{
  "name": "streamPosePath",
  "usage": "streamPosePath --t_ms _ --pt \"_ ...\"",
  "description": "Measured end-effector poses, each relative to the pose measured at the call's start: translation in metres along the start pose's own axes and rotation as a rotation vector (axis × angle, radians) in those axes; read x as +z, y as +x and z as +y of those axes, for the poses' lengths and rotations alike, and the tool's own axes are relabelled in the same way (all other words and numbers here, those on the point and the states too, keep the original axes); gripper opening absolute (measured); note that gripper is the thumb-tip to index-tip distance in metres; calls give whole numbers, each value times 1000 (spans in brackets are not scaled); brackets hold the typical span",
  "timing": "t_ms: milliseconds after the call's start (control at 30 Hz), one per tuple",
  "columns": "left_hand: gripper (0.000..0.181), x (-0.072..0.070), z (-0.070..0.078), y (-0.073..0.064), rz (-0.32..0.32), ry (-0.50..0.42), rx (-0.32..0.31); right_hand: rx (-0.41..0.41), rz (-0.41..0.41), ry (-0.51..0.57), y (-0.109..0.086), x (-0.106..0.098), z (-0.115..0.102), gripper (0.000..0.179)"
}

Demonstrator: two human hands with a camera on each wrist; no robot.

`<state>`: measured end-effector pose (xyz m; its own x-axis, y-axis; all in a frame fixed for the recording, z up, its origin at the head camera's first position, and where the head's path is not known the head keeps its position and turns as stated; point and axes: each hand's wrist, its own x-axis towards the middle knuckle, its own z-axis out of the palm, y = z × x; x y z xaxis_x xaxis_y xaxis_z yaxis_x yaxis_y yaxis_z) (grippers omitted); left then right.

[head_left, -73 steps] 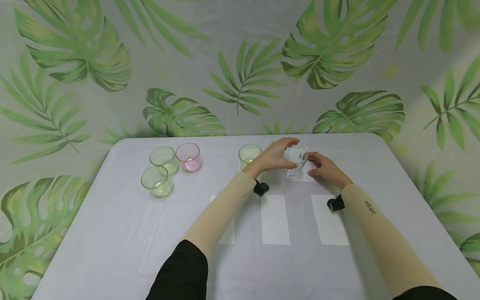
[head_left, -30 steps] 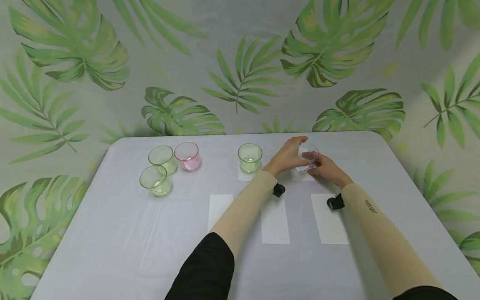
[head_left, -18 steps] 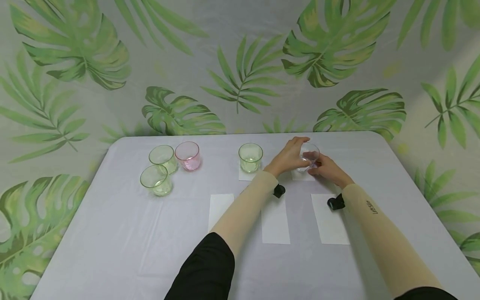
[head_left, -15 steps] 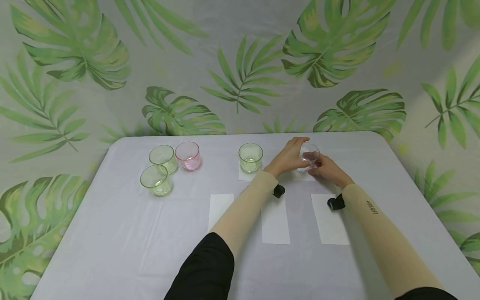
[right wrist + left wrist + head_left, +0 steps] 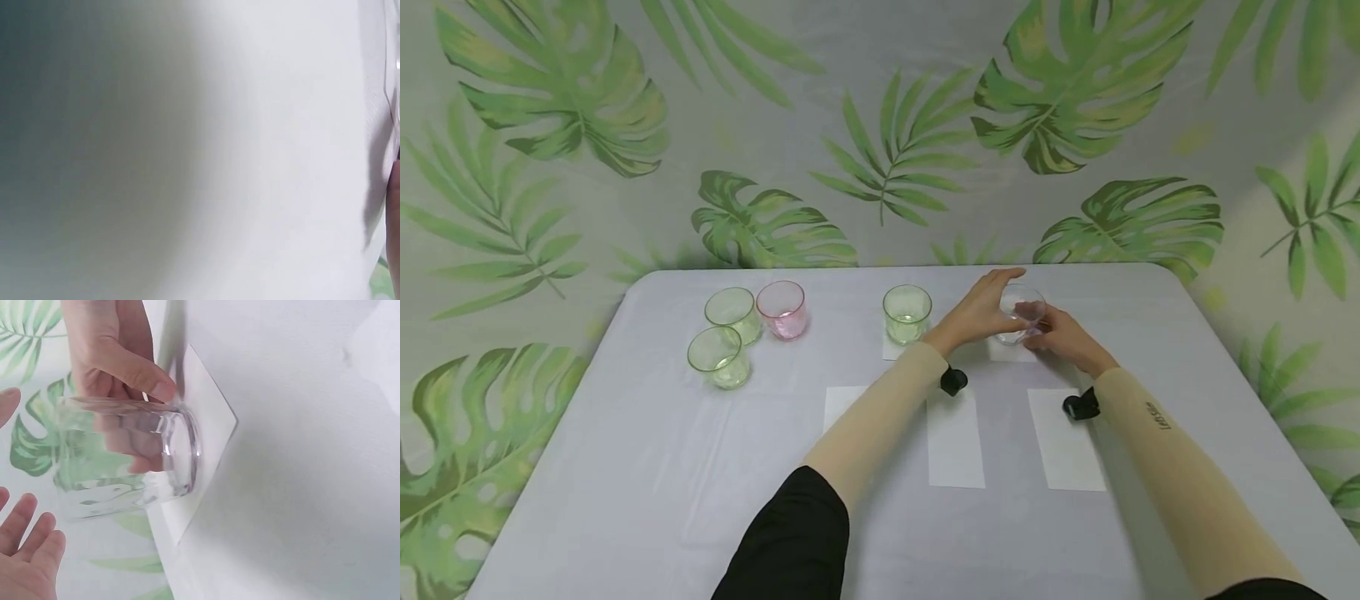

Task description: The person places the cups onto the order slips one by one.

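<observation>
A clear glass tumbler (image 5: 1018, 302) stands upright on a white paper sheet (image 5: 1013, 353) near the table's back edge. My right hand (image 5: 1073, 340) holds it low down from the right; in the left wrist view the right thumb lies on the near side of the tumbler (image 5: 81, 465), with fingers seen through the glass behind. My left hand (image 5: 973, 315) is at the tumbler's left, fingers spread. The left wrist view shows those left fingers (image 5: 45, 550) apart from the glass, near its rim. The right wrist view is mostly blurred white, with a finger at its right edge.
A green glass (image 5: 907, 315) stands on another sheet (image 5: 892, 350) left of my left hand. Farther left, a pink glass (image 5: 783, 312) is grouped with a rear green glass (image 5: 733, 312) and a front green glass (image 5: 718, 358). Several paper sheets (image 5: 957, 442) lie in front.
Over the earlier frames the clear tumbler moved right onto the sheet, the left hand with it. In the last half second the hands and tumbler barely move; the head view shifts slightly.
</observation>
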<state>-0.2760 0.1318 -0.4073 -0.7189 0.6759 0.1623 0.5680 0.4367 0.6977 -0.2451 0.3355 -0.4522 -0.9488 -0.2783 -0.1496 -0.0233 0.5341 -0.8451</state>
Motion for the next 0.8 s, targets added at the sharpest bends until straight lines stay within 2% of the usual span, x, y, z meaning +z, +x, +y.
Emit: streamPosePath --t_ms 200,367,433,667,800 --pt "80 -13 10 -9 13 6 95 27 12 24 0 -4 0 61" --pt "79 -23 15 -21 38 -33 193 26 35 59 -3 -8 1 62" --pt "78 -28 16 -26 40 -47 211 19 39 74 -5 -10 2 62" --pt "80 -47 17 -50 4 -67 188 -14 58 63 -17 -16 3 62" --pt "78 -58 14 -65 10 -69 207 -47 67 72 -24 -19 5 62"
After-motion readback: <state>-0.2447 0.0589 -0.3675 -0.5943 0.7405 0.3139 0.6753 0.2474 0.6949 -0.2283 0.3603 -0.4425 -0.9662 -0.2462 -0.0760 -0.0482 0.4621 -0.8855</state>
